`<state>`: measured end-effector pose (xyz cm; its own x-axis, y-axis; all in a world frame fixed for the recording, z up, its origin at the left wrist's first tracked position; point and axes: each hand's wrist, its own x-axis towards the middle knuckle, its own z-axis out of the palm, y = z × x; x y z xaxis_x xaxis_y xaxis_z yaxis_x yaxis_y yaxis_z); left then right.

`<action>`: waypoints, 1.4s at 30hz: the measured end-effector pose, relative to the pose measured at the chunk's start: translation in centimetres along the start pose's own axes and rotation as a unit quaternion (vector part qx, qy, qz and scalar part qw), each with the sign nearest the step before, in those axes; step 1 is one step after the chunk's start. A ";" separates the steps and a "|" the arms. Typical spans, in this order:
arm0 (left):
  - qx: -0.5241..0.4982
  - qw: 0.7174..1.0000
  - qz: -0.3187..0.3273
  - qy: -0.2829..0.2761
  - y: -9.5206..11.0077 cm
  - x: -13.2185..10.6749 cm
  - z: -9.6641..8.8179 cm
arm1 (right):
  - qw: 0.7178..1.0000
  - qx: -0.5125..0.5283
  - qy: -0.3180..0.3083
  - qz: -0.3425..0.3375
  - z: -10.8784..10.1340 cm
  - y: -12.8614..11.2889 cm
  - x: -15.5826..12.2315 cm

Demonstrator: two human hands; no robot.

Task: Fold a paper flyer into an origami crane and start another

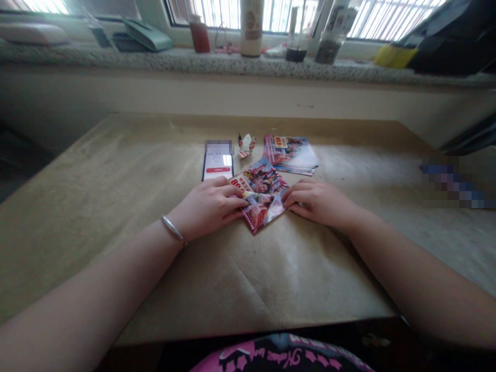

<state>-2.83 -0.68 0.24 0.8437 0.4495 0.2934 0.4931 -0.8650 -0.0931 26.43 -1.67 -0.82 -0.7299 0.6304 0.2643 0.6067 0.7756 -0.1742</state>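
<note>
A colourful printed flyer (263,188) lies turned at an angle on the table, creased across its lower half. My left hand (213,206), with a silver bracelet on the wrist, grips its left edge, fingers bent over the paper. On the opposite side my right hand (315,202) pinches the right corner between thumb and fingers. Just beyond the flyer sits a small folded paper piece (246,145), striped and white. A stack of similar flyers (292,154) rests behind to the right. Past my left hand lies a phone (217,164) with its screen lit.
The table (116,217) has a yellowish covering. Along the back, a stone windowsill (220,61) carries a red jar (199,35), a tall pale container (251,28), glass vessels and a yellow item (395,56). A blurred blue object (457,183) is at the table's right side.
</note>
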 end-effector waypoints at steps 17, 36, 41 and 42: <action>-0.055 0.998 0.021 -0.038 0.3 0.0 -0.1 | 1.000 -0.004 0.001 -0.019 0.6 -0.9 0.7; -0.030 0.998 0.032 -0.045 0.4 0.0 -0.4 | 0.999 -0.006 0.030 -0.013 1.9 -1.1 1.1; -0.055 0.997 0.028 -0.051 0.4 -0.2 -0.3 | 0.999 -0.017 0.026 -0.027 1.8 -1.3 1.1; -0.059 0.996 0.029 -0.052 0.4 -0.1 -0.4 | 0.999 -0.021 0.026 -0.021 1.8 -1.3 1.1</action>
<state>-2.81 -1.21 0.50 0.8902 0.4141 0.1898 0.4205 -0.9072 0.0070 24.25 -1.95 -1.97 -0.7384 0.5936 0.3200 0.5890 0.7988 -0.1227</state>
